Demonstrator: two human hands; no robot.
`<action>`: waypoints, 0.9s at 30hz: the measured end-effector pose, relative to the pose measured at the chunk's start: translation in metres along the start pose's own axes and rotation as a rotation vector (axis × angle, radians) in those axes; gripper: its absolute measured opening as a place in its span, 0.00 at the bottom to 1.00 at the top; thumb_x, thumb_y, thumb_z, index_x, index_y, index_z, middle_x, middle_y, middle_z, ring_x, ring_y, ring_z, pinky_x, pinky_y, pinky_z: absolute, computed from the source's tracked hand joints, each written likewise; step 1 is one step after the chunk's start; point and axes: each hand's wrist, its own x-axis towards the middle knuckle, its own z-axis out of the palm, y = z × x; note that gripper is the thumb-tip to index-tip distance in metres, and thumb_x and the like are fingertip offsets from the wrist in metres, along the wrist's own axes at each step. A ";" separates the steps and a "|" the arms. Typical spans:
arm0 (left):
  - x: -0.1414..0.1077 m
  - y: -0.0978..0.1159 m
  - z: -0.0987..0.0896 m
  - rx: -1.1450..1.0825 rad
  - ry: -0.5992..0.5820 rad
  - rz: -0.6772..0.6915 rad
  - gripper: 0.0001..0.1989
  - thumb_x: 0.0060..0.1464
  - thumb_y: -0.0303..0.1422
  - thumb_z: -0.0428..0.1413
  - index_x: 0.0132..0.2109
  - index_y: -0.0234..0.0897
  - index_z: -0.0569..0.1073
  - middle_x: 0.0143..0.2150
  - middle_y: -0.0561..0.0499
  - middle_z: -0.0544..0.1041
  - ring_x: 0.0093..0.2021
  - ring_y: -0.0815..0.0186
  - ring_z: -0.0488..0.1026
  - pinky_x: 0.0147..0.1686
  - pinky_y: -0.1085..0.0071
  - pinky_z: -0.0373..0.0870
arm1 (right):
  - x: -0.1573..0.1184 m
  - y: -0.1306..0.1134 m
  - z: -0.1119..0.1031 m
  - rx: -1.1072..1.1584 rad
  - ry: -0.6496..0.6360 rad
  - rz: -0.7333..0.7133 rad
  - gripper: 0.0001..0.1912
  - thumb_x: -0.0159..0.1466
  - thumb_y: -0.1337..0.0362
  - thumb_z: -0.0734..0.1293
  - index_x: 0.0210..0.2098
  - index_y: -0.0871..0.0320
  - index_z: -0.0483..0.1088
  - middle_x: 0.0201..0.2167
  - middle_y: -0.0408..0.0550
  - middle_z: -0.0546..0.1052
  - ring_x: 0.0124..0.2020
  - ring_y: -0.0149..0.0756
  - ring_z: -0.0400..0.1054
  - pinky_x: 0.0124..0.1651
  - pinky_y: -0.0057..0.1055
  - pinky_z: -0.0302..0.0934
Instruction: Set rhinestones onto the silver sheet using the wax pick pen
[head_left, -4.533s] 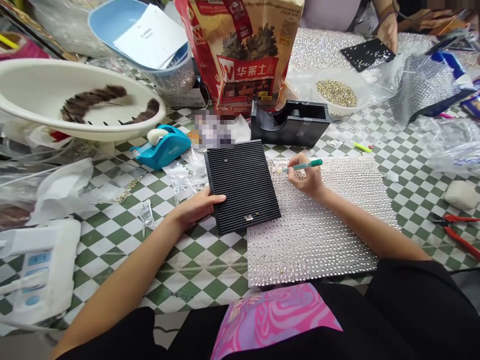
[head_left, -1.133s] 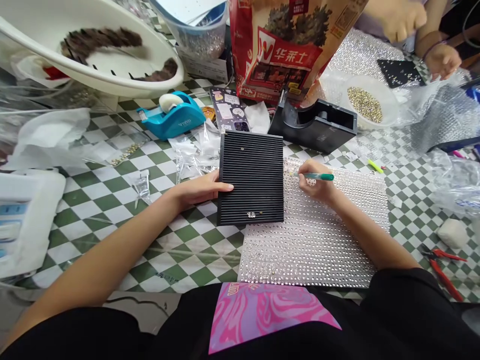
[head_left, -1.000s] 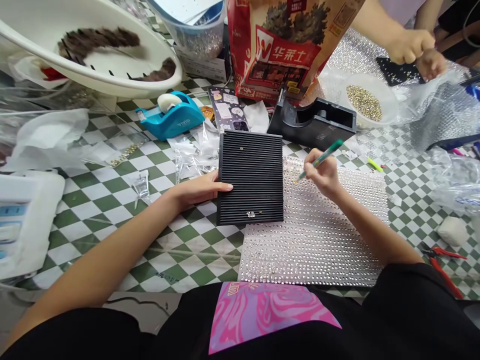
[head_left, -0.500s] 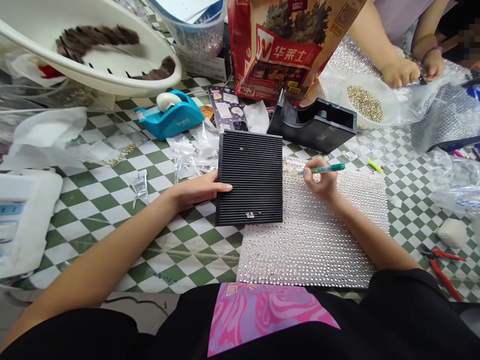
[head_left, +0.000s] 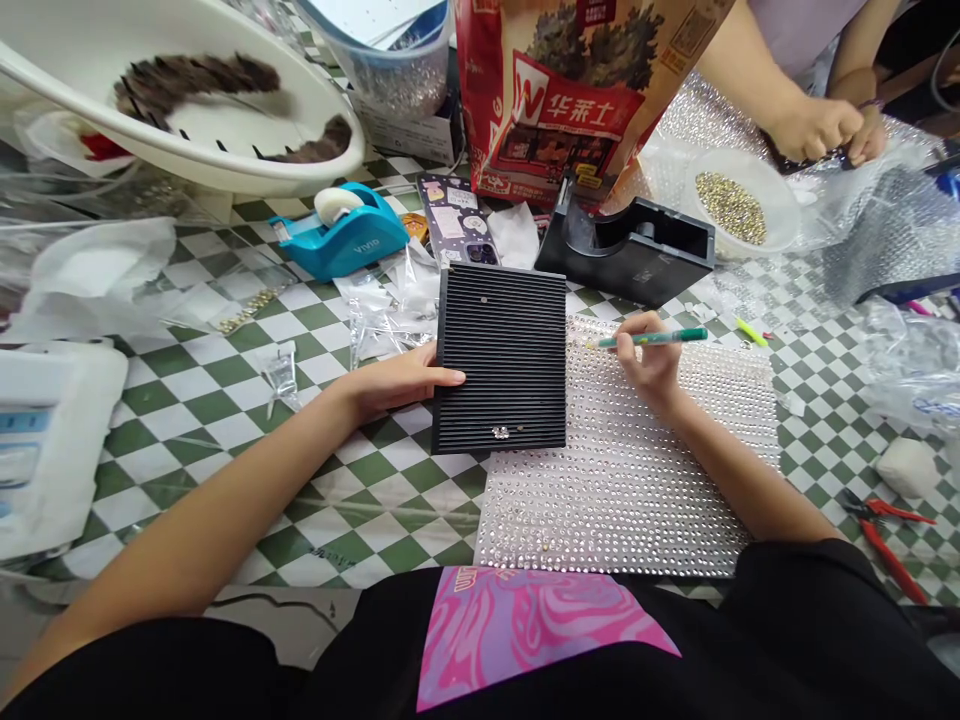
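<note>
My left hand grips the left edge of a black ribbed tray, its thumb lying over the front. A small cluster of clear stones sits low on the ridges. Between the fingers of my right hand is a green pen-like tool, pointing left, its tip near the top of a white sheet covered with rows of shiny stones. The tray's right side overlaps this sheet's left part.
Behind the tray stand a blue tape dispenser, a phone, a black dispenser and a red paper bag. Another person's hands are at the upper right, near a bowl of gold beads. Red pliers lie right.
My right hand has shifted slightly right with the green tool. The other person's hands have moved a little. My left hand and the tray have barely moved.
</note>
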 end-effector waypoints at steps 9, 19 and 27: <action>-0.002 0.002 0.002 0.001 0.012 -0.008 0.32 0.48 0.40 0.74 0.59 0.39 0.78 0.57 0.39 0.84 0.64 0.44 0.78 0.63 0.57 0.77 | -0.003 -0.005 0.002 -0.085 -0.129 -0.049 0.07 0.59 0.69 0.67 0.35 0.50 0.69 0.28 0.42 0.75 0.28 0.36 0.70 0.31 0.38 0.69; -0.002 0.003 0.002 -0.016 -0.010 -0.005 0.31 0.48 0.41 0.74 0.58 0.40 0.79 0.56 0.41 0.85 0.61 0.47 0.81 0.58 0.61 0.80 | 0.002 -0.002 0.002 -0.006 -0.022 0.107 0.08 0.68 0.63 0.60 0.31 0.52 0.63 0.22 0.38 0.68 0.19 0.29 0.66 0.20 0.29 0.61; -0.003 0.003 0.003 -0.044 -0.011 -0.013 0.31 0.47 0.40 0.75 0.57 0.39 0.78 0.58 0.39 0.84 0.63 0.47 0.79 0.59 0.62 0.79 | -0.002 -0.004 0.007 -0.110 0.030 0.006 0.07 0.65 0.66 0.65 0.30 0.51 0.65 0.23 0.40 0.70 0.21 0.30 0.64 0.23 0.32 0.61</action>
